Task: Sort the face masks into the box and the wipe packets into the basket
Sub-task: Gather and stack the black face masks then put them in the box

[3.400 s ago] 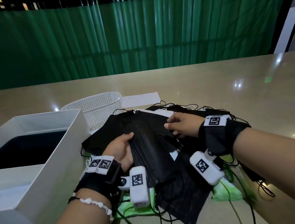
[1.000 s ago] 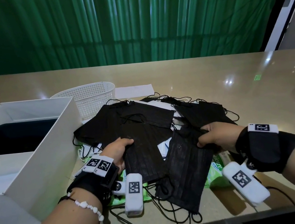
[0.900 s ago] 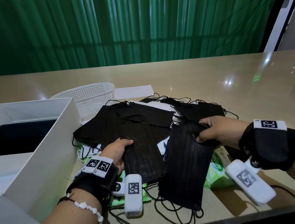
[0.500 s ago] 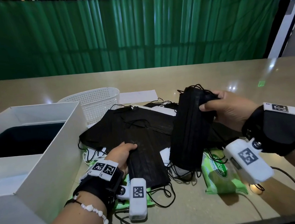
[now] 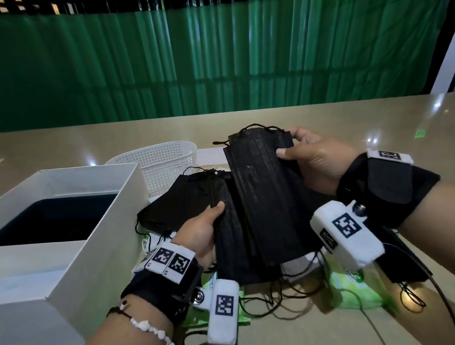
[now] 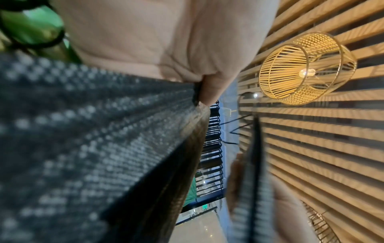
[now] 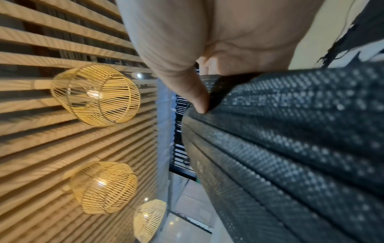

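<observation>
**Handling note: pleated face masks, both hands engaged**

Left of both grips stands the white box (image 5: 65, 227), open-topped with a dark interior; what lies inside it cannot be read. Behind its far corner sits the white mesh basket (image 5: 160, 163).

The left hand (image 5: 199, 235) has its fingers curled round the near-left edge of a black mask stack (image 5: 229, 246), thumb on top. In the left wrist view the thumb (image 6: 209, 88) presses the fabric edge, so this grip is closed on the stack. Beyond it, the mask pile (image 5: 184, 200) lies loose on the counter (image 5: 385, 120).

The right hand (image 5: 318, 159) pinches the far-right edge of a raised mask bundle (image 5: 266, 196), thumb on the upper face, fingers behind. The right wrist view confirms the thumb (image 7: 193, 92) clamped on the pleats. The bundle overlaps the left stack.

Below the right grip, a green wipe packet (image 5: 353, 288) rests on the counter; another green packet (image 5: 236, 307) shows under the left wrist.

Handling judgement: the masks appear light, limp and pleated, and will likely sag and fan apart if held at one corner. Take hold along a short edge, pinching all layers. Trailing ear loops (image 5: 277, 297) may snag neighbouring masks or the wrist camera cables when lifted.
</observation>
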The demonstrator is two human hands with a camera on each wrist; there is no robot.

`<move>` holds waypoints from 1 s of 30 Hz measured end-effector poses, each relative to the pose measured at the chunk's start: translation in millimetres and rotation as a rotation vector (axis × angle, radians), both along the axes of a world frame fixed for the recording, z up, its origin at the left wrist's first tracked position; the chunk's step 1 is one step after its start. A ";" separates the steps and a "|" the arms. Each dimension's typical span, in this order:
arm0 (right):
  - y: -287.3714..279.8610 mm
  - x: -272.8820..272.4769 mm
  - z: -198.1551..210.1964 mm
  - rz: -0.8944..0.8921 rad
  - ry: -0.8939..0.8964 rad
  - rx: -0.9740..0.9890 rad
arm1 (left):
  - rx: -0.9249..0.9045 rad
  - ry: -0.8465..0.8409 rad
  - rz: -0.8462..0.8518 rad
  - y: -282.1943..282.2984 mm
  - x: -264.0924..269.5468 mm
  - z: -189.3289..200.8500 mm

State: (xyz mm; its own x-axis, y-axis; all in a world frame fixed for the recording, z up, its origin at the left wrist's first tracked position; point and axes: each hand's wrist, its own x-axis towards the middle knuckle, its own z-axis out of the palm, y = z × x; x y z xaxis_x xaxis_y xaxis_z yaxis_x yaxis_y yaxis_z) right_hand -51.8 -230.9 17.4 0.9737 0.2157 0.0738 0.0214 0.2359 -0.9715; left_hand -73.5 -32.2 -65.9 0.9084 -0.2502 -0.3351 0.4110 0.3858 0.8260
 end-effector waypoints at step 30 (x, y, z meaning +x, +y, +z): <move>-18.9 -2.8 -99.3 0.232 0.343 -0.220 | -0.397 -0.153 0.287 -8.7 17.4 -0.3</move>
State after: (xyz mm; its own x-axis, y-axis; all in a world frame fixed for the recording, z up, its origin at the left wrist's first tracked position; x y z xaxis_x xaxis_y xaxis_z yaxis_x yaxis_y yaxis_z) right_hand -54.5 -249.7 -81.9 0.8579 0.4050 -0.3161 -0.3389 -0.0164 -0.9407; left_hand -56.0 -40.9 -66.1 0.9904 -0.0648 -0.1223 0.1282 0.7617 0.6351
